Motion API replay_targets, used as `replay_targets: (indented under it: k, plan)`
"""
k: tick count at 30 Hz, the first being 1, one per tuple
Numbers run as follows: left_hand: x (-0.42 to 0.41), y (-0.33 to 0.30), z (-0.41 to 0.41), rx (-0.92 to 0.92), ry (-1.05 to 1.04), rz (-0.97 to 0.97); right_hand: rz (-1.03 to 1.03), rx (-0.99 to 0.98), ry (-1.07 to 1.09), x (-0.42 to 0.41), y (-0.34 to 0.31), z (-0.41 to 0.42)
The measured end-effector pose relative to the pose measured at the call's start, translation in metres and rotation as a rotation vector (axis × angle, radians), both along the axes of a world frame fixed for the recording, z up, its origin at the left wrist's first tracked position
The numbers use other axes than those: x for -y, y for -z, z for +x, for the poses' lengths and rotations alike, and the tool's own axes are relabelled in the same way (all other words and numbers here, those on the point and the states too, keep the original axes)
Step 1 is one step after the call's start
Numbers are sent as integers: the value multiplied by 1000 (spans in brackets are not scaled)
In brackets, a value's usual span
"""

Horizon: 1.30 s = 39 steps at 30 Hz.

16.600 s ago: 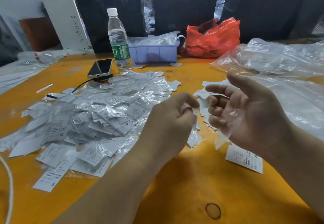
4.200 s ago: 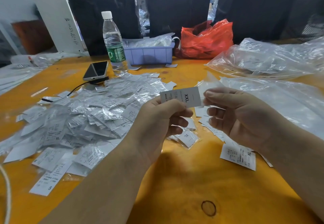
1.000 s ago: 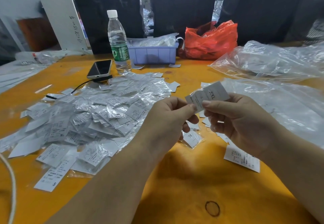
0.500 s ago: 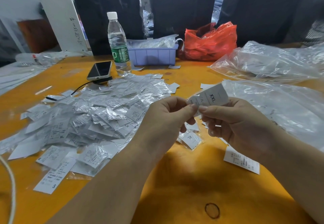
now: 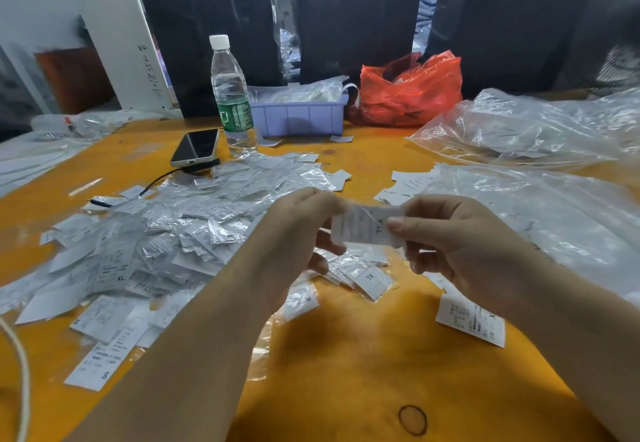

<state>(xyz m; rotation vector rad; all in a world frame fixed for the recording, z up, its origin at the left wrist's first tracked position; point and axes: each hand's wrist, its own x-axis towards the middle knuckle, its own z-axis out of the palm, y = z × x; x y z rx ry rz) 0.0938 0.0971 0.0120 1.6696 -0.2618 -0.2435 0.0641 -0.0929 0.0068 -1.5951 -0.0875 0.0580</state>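
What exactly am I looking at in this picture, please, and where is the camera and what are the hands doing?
There is no machine here. These are a person's two bare hands, filmed by a single wide-angle camera worn on the head, which looks forward and down at the work.

The left hand and the right hand each pinch one end of a white label. Its print is blurred, and it seems to have clear film around it.

On the orange table lies a big pile of similar labels in small clear bags, and a few loose labels lie to the right. Farther back are a water bottle, a phone, a purple tray, a red bag and large clear plastic bags.
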Motion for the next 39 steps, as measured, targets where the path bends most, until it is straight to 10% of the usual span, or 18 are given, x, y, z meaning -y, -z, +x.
replay_targets:
  k: [9, 14, 21, 39]
  plan:
    - [-2, 3, 3, 98, -102, 222, -347, 197, 93, 1, 5, 0]
    - [-17, 9, 16, 360, -419, 698, -866, 404, 319, 20, -3, 2]
    - [-18, 16, 18, 564, -560, 1021, -1306, 87, 192, 17, 5, 2]
    - [20, 30, -7, 545, 46, 722, -1412, 169, 170, 10, 9, 0]
